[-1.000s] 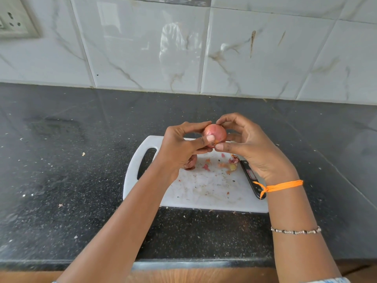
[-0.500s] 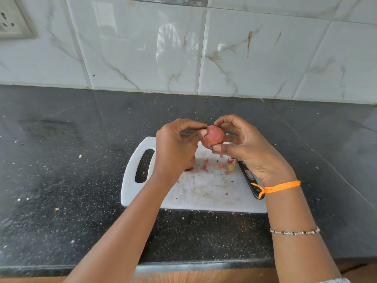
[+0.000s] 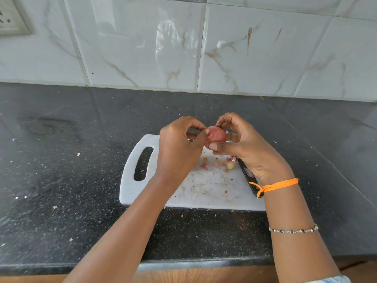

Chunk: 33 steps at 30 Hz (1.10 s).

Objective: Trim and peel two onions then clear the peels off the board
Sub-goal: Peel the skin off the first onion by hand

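A small pink onion is held above the far edge of the white cutting board. My right hand grips it with thumb below and fingers curled over the top. My left hand pinches the onion's skin at its left side with the thumb. Bits of peel and a trimmed end lie on the board under my hands. A second onion is not visible now.
A black-handled knife lies along the board's right edge, partly under my right wrist. The board sits on a dark speckled counter with scattered crumbs. A tiled wall rises behind.
My left thumb has shifted from across the onion's front to its left side, and both hands have turned the onion slightly. A second onion seen under the left hand earlier is now hidden.
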Each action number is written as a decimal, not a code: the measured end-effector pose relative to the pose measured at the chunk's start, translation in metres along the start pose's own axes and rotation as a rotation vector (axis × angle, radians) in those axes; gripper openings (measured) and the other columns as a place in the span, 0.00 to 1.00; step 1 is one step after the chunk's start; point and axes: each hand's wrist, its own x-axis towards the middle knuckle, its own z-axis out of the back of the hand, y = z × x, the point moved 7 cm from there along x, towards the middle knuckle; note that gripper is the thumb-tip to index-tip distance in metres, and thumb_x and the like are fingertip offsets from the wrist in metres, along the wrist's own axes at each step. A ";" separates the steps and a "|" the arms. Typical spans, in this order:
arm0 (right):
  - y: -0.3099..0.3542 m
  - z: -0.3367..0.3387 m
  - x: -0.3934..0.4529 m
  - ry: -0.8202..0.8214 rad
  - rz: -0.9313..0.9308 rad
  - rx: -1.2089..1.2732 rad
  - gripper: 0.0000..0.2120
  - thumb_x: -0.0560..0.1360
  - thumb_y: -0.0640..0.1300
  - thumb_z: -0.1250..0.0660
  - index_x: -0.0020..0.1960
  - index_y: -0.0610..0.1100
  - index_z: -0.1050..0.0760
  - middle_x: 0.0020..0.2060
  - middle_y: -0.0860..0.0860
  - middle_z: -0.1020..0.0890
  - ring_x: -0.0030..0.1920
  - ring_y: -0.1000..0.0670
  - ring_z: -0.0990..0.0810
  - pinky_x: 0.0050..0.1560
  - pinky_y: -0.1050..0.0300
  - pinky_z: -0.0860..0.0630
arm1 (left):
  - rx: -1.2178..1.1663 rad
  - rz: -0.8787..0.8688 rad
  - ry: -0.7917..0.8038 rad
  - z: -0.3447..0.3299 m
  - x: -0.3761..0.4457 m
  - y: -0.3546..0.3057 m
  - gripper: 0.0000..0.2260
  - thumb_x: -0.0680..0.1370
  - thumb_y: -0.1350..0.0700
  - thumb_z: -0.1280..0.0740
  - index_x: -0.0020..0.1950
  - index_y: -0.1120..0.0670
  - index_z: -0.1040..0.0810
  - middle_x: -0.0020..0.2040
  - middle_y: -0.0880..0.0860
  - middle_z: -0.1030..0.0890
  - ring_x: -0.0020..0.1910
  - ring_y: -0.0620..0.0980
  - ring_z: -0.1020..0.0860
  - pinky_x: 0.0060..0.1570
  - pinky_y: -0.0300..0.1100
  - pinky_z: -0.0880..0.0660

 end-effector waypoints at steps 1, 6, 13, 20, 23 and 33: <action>0.001 0.000 0.000 0.005 0.004 0.006 0.19 0.65 0.31 0.25 0.48 0.46 0.28 0.51 0.47 0.26 0.46 0.51 0.21 0.41 0.52 0.18 | -0.005 0.014 -0.015 0.002 0.001 0.002 0.03 0.73 0.61 0.29 0.41 0.54 0.19 0.37 0.43 0.19 0.37 0.38 0.20 0.35 0.26 0.28; 0.003 0.002 0.000 -0.010 0.014 0.033 0.20 0.65 0.31 0.25 0.49 0.46 0.27 0.52 0.47 0.25 0.47 0.50 0.20 0.40 0.54 0.19 | -0.125 0.034 -0.009 0.007 0.004 0.001 0.05 0.73 0.59 0.28 0.41 0.49 0.20 0.40 0.44 0.18 0.38 0.40 0.18 0.41 0.37 0.21; 0.003 0.002 -0.001 -0.019 -0.010 -0.018 0.19 0.63 0.31 0.24 0.48 0.45 0.27 0.52 0.44 0.24 0.42 0.54 0.20 0.39 0.54 0.19 | -0.105 -0.038 0.052 0.000 0.001 -0.005 0.04 0.71 0.63 0.27 0.43 0.55 0.15 0.40 0.47 0.17 0.40 0.39 0.19 0.41 0.27 0.26; 0.002 0.003 -0.002 -0.025 -0.026 -0.050 0.19 0.64 0.32 0.24 0.48 0.44 0.27 0.50 0.46 0.26 0.39 0.56 0.20 0.39 0.54 0.18 | 0.035 -0.206 0.043 -0.003 -0.001 -0.009 0.04 0.72 0.65 0.29 0.42 0.58 0.15 0.38 0.49 0.19 0.41 0.43 0.20 0.40 0.30 0.23; 0.002 0.003 -0.003 -0.028 -0.033 -0.083 0.19 0.64 0.33 0.23 0.49 0.43 0.27 0.49 0.48 0.25 0.39 0.56 0.20 0.40 0.51 0.18 | 0.066 -0.227 0.046 -0.004 -0.002 -0.010 0.01 0.72 0.63 0.28 0.41 0.59 0.17 0.38 0.49 0.21 0.39 0.43 0.21 0.38 0.31 0.23; 0.004 0.005 -0.003 -0.028 -0.017 -0.010 0.21 0.59 0.38 0.23 0.48 0.47 0.26 0.52 0.45 0.25 0.43 0.52 0.19 0.37 0.56 0.20 | -0.052 -0.069 0.049 0.002 0.006 0.000 0.04 0.73 0.64 0.29 0.42 0.56 0.17 0.40 0.45 0.19 0.39 0.39 0.19 0.41 0.30 0.24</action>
